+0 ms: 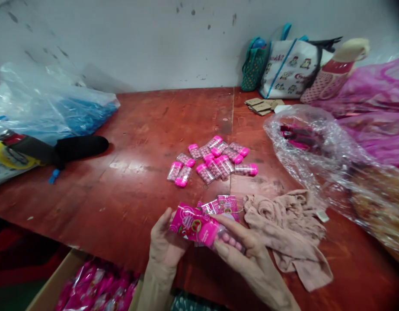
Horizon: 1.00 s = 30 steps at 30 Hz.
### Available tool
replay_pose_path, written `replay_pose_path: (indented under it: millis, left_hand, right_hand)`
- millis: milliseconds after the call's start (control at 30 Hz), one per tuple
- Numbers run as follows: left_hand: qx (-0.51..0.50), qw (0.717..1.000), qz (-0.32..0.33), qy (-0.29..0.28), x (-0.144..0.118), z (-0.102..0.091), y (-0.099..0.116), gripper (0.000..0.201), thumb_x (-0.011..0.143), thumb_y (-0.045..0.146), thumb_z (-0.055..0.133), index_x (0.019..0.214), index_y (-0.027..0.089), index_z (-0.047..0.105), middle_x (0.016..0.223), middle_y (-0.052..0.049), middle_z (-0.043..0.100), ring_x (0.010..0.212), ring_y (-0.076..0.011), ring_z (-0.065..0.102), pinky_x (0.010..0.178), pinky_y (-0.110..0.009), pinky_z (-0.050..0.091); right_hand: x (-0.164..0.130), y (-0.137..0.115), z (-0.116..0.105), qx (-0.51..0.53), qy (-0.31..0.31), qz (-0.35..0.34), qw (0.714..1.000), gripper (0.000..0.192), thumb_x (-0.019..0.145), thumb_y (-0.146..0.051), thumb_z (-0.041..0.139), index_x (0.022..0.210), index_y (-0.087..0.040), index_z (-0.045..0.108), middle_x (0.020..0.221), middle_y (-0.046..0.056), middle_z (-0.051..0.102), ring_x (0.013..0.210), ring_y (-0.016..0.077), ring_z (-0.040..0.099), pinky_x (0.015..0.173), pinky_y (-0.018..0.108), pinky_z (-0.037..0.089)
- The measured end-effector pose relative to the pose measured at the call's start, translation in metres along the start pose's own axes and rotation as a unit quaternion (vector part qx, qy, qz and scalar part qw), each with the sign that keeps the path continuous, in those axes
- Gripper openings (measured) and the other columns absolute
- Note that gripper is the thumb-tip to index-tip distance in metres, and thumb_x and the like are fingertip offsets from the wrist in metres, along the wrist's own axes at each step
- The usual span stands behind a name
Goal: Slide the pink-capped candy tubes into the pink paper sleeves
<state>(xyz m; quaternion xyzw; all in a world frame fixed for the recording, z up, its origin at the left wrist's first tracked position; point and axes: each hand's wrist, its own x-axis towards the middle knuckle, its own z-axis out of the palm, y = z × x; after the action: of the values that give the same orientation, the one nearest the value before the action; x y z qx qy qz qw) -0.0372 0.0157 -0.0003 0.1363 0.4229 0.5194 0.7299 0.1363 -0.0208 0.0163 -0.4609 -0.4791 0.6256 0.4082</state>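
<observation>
My left hand [169, 242] grips a flat pink printed wrapper [188, 221] by its left end. Between the thumb and fingers of my right hand [247, 250] is a small clear candy box [230, 238] with round pink candies and a pink cap. Its capped end meets the wrapper's right end; whether it is inside I cannot tell. More pink printed wrappers [228, 204] lie on the table just behind my hands, partly hidden by them. Farther back, several similar candy boxes [205, 173] lie in a loose cluster on the red table [147, 129].
A crumpled pinkish cloth [286, 220] lies right of my hands, beside a clear plastic bag [293, 168]. Bags of blue items [85, 114] and a black object [82, 147] are at left. A carton [52, 283] of pink packs stands below the front edge. A tote bag [288, 69] stands back right.
</observation>
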Motion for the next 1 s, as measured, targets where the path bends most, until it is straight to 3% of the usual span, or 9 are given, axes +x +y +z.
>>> replay_pose_path:
  millis: [100,233,300,400,500,600,767,1000]
  left_hand:
    - [-0.032,0.999,0.000,-0.033,-0.004,0.005,-0.011,0.045,0.050,0.056,0.074,0.074,0.018,0.071,0.074,-0.007,0.072,0.079,-0.0280,0.067,0.077,-0.041,0.051]
    - [0.008,1.000,0.009,-0.012,-0.010,0.021,-0.027,0.018,0.058,0.026,0.079,0.069,0.015,0.070,0.064,-0.004,0.069,0.072,-0.0221,0.066,0.075,-0.036,0.051]
    - [0.001,1.000,0.012,0.010,-0.011,0.028,-0.030,0.012,0.061,0.022,0.077,0.064,0.014,0.068,0.059,-0.002,0.067,0.064,-0.0181,0.065,0.073,-0.033,0.052]
    - [-0.019,0.999,0.013,0.030,-0.008,0.031,-0.032,0.012,0.064,0.025,0.074,0.068,0.015,0.069,0.061,-0.001,0.067,0.061,-0.0151,0.063,0.071,-0.031,0.051]
    - [-0.017,1.000,-0.002,0.019,-0.007,0.031,-0.032,0.012,0.068,0.025,0.071,0.073,0.014,0.071,0.064,-0.003,0.068,0.063,-0.0156,0.063,0.069,-0.029,0.051]
    - [0.002,1.000,-0.013,-0.011,-0.007,0.032,-0.031,0.011,0.070,0.022,0.069,0.075,0.013,0.072,0.069,-0.005,0.068,0.066,-0.0164,0.063,0.069,-0.029,0.051]
    - [0.039,0.998,-0.020,-0.040,-0.006,0.032,-0.027,0.011,0.072,0.018,0.066,0.078,0.011,0.072,0.072,-0.006,0.068,0.060,-0.0144,0.061,0.064,-0.027,0.050]
    - [0.007,1.000,-0.016,0.017,-0.001,0.034,-0.028,0.024,0.076,0.034,0.062,0.080,0.011,0.071,0.061,-0.003,0.064,0.050,-0.0094,0.055,0.053,-0.021,0.047]
  right_hand:
    - [0.005,0.010,0.006,-0.017,0.052,-0.016,0.998,0.036,0.082,-0.031,0.058,0.116,-0.022,0.059,0.080,0.002,0.066,0.072,0.0171,0.061,0.064,0.025,0.051]
    - [0.011,0.015,0.017,-0.050,0.102,-0.048,0.992,0.030,0.079,-0.027,0.060,0.107,-0.019,0.056,0.077,0.002,0.067,0.066,0.0161,0.062,0.058,0.023,0.050]
    - [0.011,0.016,0.021,-0.084,0.120,-0.052,0.988,0.022,0.080,-0.027,0.059,0.100,-0.019,0.055,0.073,0.002,0.066,0.061,0.0151,0.062,0.055,0.021,0.048]
    - [0.010,0.017,0.025,-0.147,0.109,-0.054,0.982,0.010,0.084,-0.028,0.052,0.087,-0.019,0.055,0.066,0.001,0.064,0.054,0.0130,0.060,0.050,0.020,0.044]
    - [0.008,0.020,0.025,-0.179,0.078,-0.052,0.979,0.016,0.088,-0.028,0.046,0.092,-0.017,0.056,0.059,-0.001,0.060,0.047,0.0124,0.057,0.045,0.020,0.040]
    - [0.008,0.024,0.027,-0.160,0.091,-0.077,0.980,0.023,0.089,-0.027,0.044,0.105,-0.015,0.053,0.058,-0.002,0.058,0.046,0.0118,0.057,0.044,0.019,0.039]
    - [0.009,0.029,0.037,-0.110,0.125,-0.110,0.980,0.014,0.089,-0.023,0.043,0.095,-0.016,0.054,0.060,-0.003,0.058,0.047,0.0093,0.057,0.046,0.016,0.040]
    - [0.017,0.033,0.047,-0.037,0.130,-0.030,0.990,0.018,0.089,-0.032,0.043,0.084,-0.018,0.053,0.067,0.000,0.059,0.059,0.0119,0.059,0.055,0.018,0.043]
